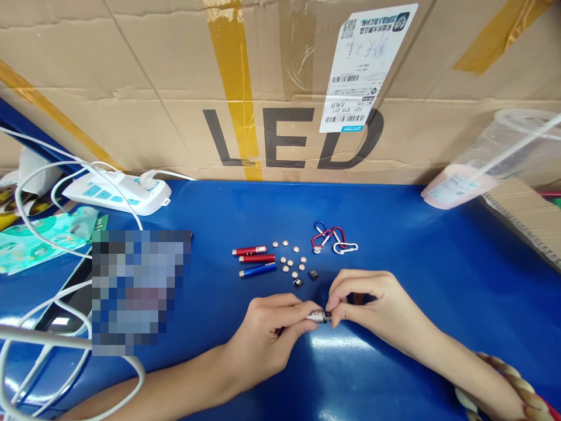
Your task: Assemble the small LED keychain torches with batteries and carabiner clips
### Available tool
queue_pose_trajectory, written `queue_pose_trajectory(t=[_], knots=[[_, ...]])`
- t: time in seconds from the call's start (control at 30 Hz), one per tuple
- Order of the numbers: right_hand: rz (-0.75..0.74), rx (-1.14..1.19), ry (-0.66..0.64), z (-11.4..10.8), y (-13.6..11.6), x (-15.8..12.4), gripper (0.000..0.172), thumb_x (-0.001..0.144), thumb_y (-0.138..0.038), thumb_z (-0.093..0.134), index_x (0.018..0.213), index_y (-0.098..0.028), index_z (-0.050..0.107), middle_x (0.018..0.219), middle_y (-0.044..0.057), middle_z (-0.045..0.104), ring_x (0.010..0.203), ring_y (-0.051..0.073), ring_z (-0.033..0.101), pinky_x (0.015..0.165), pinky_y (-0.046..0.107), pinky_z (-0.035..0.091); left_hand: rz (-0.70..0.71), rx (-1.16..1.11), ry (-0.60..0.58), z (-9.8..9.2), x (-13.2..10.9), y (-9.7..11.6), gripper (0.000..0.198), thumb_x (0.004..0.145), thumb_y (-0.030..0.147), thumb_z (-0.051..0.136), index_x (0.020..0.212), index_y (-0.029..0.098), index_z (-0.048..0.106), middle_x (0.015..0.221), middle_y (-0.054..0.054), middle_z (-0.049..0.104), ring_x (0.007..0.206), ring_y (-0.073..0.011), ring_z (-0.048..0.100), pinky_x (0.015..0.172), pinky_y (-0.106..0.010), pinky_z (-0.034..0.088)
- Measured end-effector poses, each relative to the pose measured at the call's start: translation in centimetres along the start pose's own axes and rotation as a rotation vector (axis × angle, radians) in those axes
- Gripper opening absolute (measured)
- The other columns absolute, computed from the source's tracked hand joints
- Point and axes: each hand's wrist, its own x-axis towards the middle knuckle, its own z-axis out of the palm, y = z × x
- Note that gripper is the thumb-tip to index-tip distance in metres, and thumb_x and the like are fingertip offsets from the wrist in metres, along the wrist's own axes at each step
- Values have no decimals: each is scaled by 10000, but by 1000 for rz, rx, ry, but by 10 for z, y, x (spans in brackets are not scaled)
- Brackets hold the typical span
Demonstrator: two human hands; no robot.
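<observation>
My left hand (278, 327) pinches a small silver tube with printing on it, like a mini flashlight (316, 316). At the tube's dark end, the thumb and fingertips of my right hand (363, 298) close on it; what exactly lies between them is partly hidden. Beyond my left hand lie two red mini flashlights (256, 258) and a blue mini flashlight (258, 271). Several button cells (290, 263) are scattered to their right. Two small dark pieces (312, 274) sit close by. Behind my right hand, red, blue and white carabiners (345, 248) lie in a loose group.
A large cardboard box (166, 88) marked LED stands along the blue table's (210, 210) back edge. At left are a white power strip (116, 192), white cables (81, 251), a green packet (48, 237) and a blurred-out rectangle. A plastic cup (460, 184) with pink contents leans at right.
</observation>
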Motion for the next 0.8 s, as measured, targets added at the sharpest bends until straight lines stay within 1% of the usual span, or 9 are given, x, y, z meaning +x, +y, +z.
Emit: queue_pose_trajectory(t=[0.1, 0.2, 0.3, 0.37, 0.47, 0.6, 0.73, 0.8], knots=[[-21, -14, 25, 3, 1, -1, 156, 737, -267, 693, 598, -196, 691, 637, 2, 641, 561, 106, 575, 527, 223, 444, 43, 17, 35, 0, 0, 0, 217, 844, 67, 536, 955, 98, 720, 735, -78, 678, 602, -133, 587, 556, -203, 454], [4, -36, 70, 6, -2, -1, 183, 733, -307, 688, 594, -188, 681, 611, 11, 631, 533, 110, 557, 482, 226, 413, 93, 46, 74, 0, 0, -1, 228, 835, 49, 541, 980, 90, 712, 724, -77, 672, 592, -127, 590, 548, -197, 463], [87, -11, 97, 9, -7, 0, 207, 715, -308, 686, 559, -176, 650, 565, 6, 614, 485, 93, 512, 441, 213, 374, 142, 76, 110, -1, 1, -4, 231, 833, 56, 553, 1006, 92, 702, 733, -80, 678, 600, -131, 603, 550, -199, 477], [167, 36, 86, 10, -10, 1, 229, 703, -307, 680, 530, -168, 621, 525, -5, 591, 447, 76, 459, 411, 200, 339, 151, 77, 122, -1, 1, -6, 227, 836, 72, 560, 1016, 93, 697, 757, -86, 686, 622, -134, 618, 568, -201, 490], [260, 118, 25, 7, -11, 2, 237, 688, -327, 674, 529, -164, 609, 510, -15, 575, 435, 65, 418, 405, 193, 319, 132, 51, 109, -1, 1, -6, 236, 840, 80, 564, 1035, 117, 692, 787, -81, 689, 656, -133, 631, 598, -200, 501], [302, 165, -48, 2, -9, 3, 223, 691, -344, 663, 564, -166, 620, 505, -29, 553, 447, 65, 407, 423, 194, 318, 55, 8, 90, -2, 2, -3, 250, 835, 81, 574, 1037, 167, 694, 814, -60, 689, 689, -131, 637, 637, -204, 512], [313, 168, -56, 1, -8, 3, 224, 694, -352, 663, 578, -166, 619, 475, -42, 501, 448, 68, 387, 413, 192, 291, 3, -5, 79, -2, 3, 0, 265, 835, 85, 575, 1046, 199, 689, 824, -47, 685, 699, -131, 630, 654, -212, 512], [299, 141, -40, 1, -8, 3, 216, 697, -342, 664, 577, -167, 623, 481, -40, 509, 448, 68, 393, 413, 192, 297, 0, -6, 64, -2, 2, 0, 287, 844, 80, 557, 1077, 202, 673, 817, -44, 678, 693, -127, 620, 646, -210, 507]])
